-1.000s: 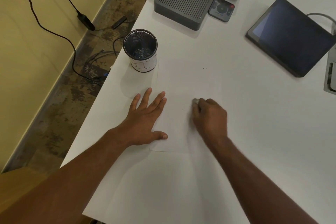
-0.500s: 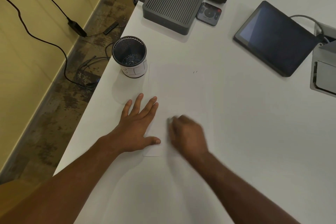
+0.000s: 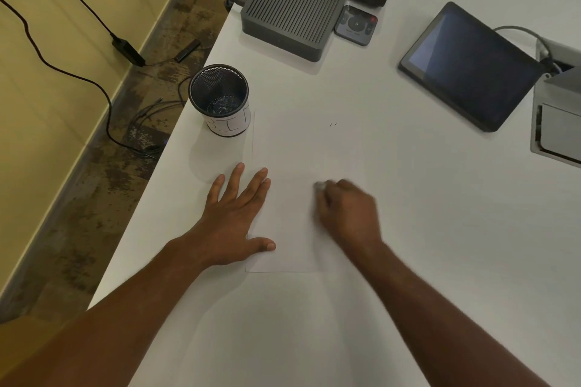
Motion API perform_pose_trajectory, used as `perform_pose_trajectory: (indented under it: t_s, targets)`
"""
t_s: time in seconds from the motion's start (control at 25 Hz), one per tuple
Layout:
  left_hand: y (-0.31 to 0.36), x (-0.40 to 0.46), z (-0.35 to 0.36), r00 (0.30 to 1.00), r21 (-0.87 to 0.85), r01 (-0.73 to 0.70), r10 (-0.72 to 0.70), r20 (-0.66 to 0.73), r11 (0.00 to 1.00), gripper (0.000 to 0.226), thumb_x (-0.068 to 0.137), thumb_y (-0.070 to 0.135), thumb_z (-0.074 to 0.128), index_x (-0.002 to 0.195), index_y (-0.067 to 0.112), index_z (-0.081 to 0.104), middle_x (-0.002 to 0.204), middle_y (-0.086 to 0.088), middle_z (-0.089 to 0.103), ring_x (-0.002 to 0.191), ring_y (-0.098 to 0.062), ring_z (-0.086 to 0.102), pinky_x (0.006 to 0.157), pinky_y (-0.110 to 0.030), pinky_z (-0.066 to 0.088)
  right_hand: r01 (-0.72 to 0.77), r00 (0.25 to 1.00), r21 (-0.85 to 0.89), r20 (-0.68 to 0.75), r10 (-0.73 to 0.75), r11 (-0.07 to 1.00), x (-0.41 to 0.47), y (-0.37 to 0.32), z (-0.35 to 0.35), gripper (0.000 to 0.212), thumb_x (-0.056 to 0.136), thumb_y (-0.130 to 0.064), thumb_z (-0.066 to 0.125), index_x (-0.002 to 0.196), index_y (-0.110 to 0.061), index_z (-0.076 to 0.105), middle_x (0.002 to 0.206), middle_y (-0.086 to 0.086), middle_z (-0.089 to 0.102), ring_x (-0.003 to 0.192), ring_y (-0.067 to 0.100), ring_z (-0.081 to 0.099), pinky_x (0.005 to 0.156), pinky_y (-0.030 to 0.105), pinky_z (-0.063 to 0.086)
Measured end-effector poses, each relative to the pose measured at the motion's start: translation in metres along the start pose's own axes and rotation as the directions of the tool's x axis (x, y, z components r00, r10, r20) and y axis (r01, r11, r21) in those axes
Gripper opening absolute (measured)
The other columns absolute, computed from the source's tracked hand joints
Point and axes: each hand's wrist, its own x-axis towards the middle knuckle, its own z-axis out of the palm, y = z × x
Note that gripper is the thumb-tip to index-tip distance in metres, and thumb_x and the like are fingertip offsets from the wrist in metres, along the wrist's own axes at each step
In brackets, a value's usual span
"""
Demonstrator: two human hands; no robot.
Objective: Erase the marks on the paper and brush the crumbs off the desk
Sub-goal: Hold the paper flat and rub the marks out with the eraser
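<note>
While left hand [image 3: 234,220] lies flat, fingers spread, on the paper's [image 3: 289,166] left edge | right hand [image 3: 347,214] blurred, fingers curled round a pale eraser [image 3: 320,186] on the paper | faint marks [image 3: 333,125] near its far end | paper on counter [image 3: 424,229], beside mesh cup [image 3: 220,99]

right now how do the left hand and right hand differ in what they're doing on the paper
The left hand lies flat with fingers spread straight, pressing the paper's left edge; the right hand is curled, its grip closed on a small pale eraser. The left hand looks sharp; the right hand is motion-blurred. The left hand sits half on the desk; the right hand is farther in on the sheet. Both rest on the same paper.
</note>
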Motion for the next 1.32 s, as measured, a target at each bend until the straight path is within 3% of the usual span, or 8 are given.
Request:
perform_pose_trajectory:
  t_s: [0.12, 0.28, 0.48, 0.72, 0.92, 1.08, 1.24, 1.32]
  targets:
    - [0.000, 0.000, 0.001, 1.000, -0.003, -0.002, 0.002, -0.005, 1.000, 0.113, 0.076, 0.088, 0.025, 0.153, 0.025, -0.027, 0.153, 0.012, -0.046, 0.141, -0.024, -0.044, 0.118, -0.051, -0.020, -0.084, 0.990, -0.026, -0.116, 0.080, 0.996, 0.006, -0.001, -0.006, 0.031, 0.090, -0.018, 0.062, 0.060, -0.013, 0.055, 0.055, 0.004, 0.050, 0.046, 0.029, 0.051, 0.045, 0.027, 0.037]
    - [0.000, 0.000, 0.001, 1.000, 0.006, -0.005, 0.005, -0.014, 1.000, 0.112, 0.079, 0.088, 0.028, 0.153, 0.025, -0.028, 0.154, 0.011, -0.045, 0.141, -0.024, -0.044, 0.117, -0.049, -0.021, 0.196, 0.976, 0.049, 0.083, -0.199, 0.979, -0.034, -0.038, 0.013, 0.024, 0.092, -0.023, 0.059, 0.069, -0.015, 0.061, 0.062, 0.003, 0.055, 0.051, 0.027, 0.053, 0.045, 0.028, 0.038]
    - [0.000, 0.000, 0.003, 1.000, -0.005, 0.001, -0.001, -0.018, 1.000, 0.113, 0.073, 0.089, 0.019, 0.154, 0.024, -0.025, 0.156, 0.010, -0.042, 0.142, -0.024, -0.043, 0.119, -0.051, -0.019, -0.321, 0.944, 0.127, -0.034, 0.328, 0.938, 0.007, 0.017, -0.013, 0.042, 0.098, -0.033, 0.048, 0.061, -0.016, 0.043, 0.055, -0.002, 0.047, 0.052, 0.016, 0.047, 0.050, 0.029, 0.030]
    - [0.001, 0.000, 0.006, 0.998, -0.018, -0.008, 0.007, -0.070, 1.000, 0.101, 0.078, 0.086, 0.020, 0.156, 0.033, -0.015, 0.159, 0.006, -0.037, 0.144, -0.024, -0.039, 0.120, -0.053, -0.016, -0.475, 0.842, 0.703, 0.186, 0.507, 0.530, -0.020, 0.015, -0.012, 0.014, 0.095, -0.038, 0.058, 0.096, -0.028, 0.068, 0.089, -0.012, 0.070, 0.085, 0.008, 0.067, 0.076, 0.020, 0.051]
    - [0.008, -0.005, 0.011, 0.983, 0.010, -0.045, 0.046, -0.178, 0.999, 0.092, 0.088, 0.076, 0.033, 0.159, 0.022, 0.012, 0.167, 0.001, -0.018, 0.150, -0.033, -0.027, 0.121, -0.062, -0.002, -0.434, 0.877, 0.604, 0.111, 0.468, 0.669, -0.014, 0.016, -0.015, 0.021, 0.094, -0.039, 0.060, 0.083, -0.022, 0.068, 0.074, -0.008, 0.068, 0.069, 0.006, 0.063, 0.065, 0.016, 0.048]
    - [0.017, -0.002, 0.013, 0.979, 0.041, -0.090, 0.096, -0.181, 0.995, 0.091, 0.090, 0.063, 0.039, 0.159, 0.012, 0.011, 0.168, -0.004, -0.007, 0.153, -0.028, -0.018, 0.122, -0.059, 0.002, -0.125, 0.992, 0.292, 0.055, 0.113, 0.948, -0.041, -0.020, 0.002, 0.028, 0.095, -0.029, 0.057, 0.069, -0.021, 0.052, 0.063, -0.005, 0.051, 0.058, 0.013, 0.047, 0.055, 0.025, 0.035]
    - [0.019, -0.001, 0.018, 0.981, 0.035, -0.073, 0.078, -0.179, 0.997, 0.095, 0.089, 0.067, 0.035, 0.160, 0.012, 0.004, 0.169, -0.006, -0.007, 0.154, -0.027, -0.014, 0.122, -0.059, 0.003, 0.094, 0.990, 0.205, 0.080, -0.113, 0.974, -0.056, -0.041, 0.019, 0.021, 0.096, -0.024, 0.054, 0.080, -0.013, 0.064, 0.067, 0.000, 0.056, 0.057, 0.016, 0.049, 0.053, 0.031, 0.045]
    - [0.019, -0.001, 0.017, 0.981, 0.044, -0.072, 0.078, -0.179, 0.996, 0.097, 0.088, 0.069, 0.035, 0.160, 0.012, 0.004, 0.168, -0.005, -0.008, 0.154, -0.027, -0.015, 0.122, -0.058, 0.002, 0.042, 0.999, 0.102, 0.025, -0.045, 0.994, -0.034, -0.016, 0.015, 0.023, 0.094, -0.023, 0.056, 0.074, -0.014, 0.062, 0.065, 0.003, 0.057, 0.057, 0.023, 0.054, 0.051, 0.030, 0.042]
